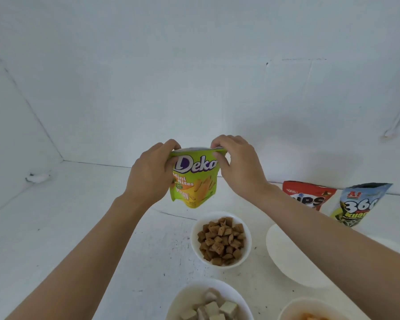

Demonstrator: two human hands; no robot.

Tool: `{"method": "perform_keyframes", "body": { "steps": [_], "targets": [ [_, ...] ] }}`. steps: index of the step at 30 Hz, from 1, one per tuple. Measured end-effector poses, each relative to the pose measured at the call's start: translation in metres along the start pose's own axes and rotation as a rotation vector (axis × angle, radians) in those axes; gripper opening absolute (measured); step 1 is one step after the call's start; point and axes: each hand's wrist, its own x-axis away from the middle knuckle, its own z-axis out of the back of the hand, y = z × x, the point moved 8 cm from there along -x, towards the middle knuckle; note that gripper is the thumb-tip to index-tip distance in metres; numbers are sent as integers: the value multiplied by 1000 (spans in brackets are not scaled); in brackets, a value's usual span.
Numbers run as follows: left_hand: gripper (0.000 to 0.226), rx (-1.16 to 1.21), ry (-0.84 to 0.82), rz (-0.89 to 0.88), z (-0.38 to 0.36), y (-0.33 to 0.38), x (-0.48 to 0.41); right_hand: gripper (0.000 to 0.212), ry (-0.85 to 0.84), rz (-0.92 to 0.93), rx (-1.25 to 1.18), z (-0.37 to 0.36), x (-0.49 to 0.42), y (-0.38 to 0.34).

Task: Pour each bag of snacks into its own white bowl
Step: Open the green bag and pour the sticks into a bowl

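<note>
A green Deka Mini Bites bag [195, 181] hangs upright in the air above the white table. My left hand [151, 174] pinches its top left corner and my right hand [237, 165] pinches its top right corner. Below the bag stands a white bowl [247, 248] filled with brown square snacks. At the bottom edge a second white bowl [183, 299] holds pale cubes. A third bowl [291, 308] at the bottom right shows orange pieces. An empty white bowl [284, 252] lies partly hidden under my right forearm.
A red chips bag [310, 195] and a blue 360 bag [358, 204] stand against the white back wall at the right. White walls enclose the table at the left and back. The table's left half [67, 227] is bare.
</note>
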Motion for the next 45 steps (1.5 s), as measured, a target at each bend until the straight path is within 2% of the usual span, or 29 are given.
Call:
{"method": "perform_keyframes", "body": {
  "steps": [5,10,20,22,26,30,34,36,39,42,45],
  "targets": [
    [6,-56,-44,101,57,-37,51,17,-72,99,-113,-38,18,-65],
    [6,-41,-89,233,93,-82,110,13,-223,184,-162,-86,42,-115],
    [8,-69,-288,414,80,-143,195,16,-435,295,-103,-159,97,-146],
    [5,-59,-297,424,77,-144,200,15,-430,296,-95,-162,103,-143],
    [25,-17,-280,415,76,-132,193,13,-399,291,-117,-156,102,-139],
    [17,73,-295,426,68,-120,179,12,-375,329,-137,-150,103,-144],
    [13,252,-322,569,59,-129,172,19,-376,345,-130,-152,102,-144],
    [14,322,-367,635,57,-131,172,21,-418,297,-163,-155,102,-143],
    [15,339,-503,664,54,-129,169,12,-521,233,-207,-161,102,-144],
    [15,294,-612,638,52,-127,165,7,-545,289,-180,-163,99,-150],
    [15,280,-652,634,50,-128,161,6,-526,354,-142,-162,95,-154]
  ]
}}
